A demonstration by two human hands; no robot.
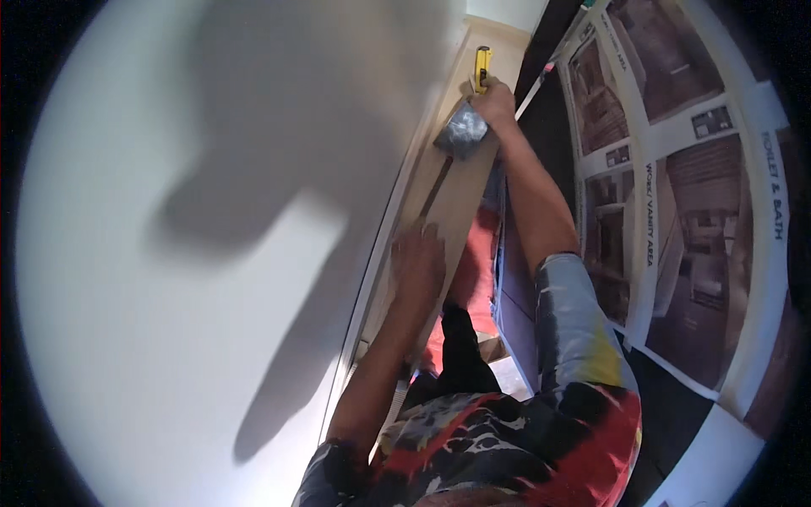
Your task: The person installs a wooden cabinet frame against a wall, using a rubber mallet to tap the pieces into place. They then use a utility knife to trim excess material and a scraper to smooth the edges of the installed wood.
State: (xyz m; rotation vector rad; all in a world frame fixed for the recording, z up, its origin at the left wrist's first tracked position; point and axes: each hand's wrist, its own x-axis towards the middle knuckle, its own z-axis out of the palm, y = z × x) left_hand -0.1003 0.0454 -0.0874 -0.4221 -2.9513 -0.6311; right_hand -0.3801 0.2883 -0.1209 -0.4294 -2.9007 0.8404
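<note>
My right hand [496,100] reaches far along a pale wood shelf or board [460,198]. Its fingers are closed at the near end of a yellow and black utility knife [482,66]. Just below the fingers is a grey, scuffed flat piece [465,131], roughly four-sided. From its near corner a narrow dark strip [436,190] runs toward me along the wood; whether the two are joined I cannot tell. My left hand [420,260] rests palm down at the strip's near end, fingers extended, and covers part of the board.
A white wall [228,296] with my shadow on it borders the board on the left. Printed photo sheets [659,194] hang on a dark panel to the right. Below the board are red cloth [479,270] and a blue-grey panel edge [515,304].
</note>
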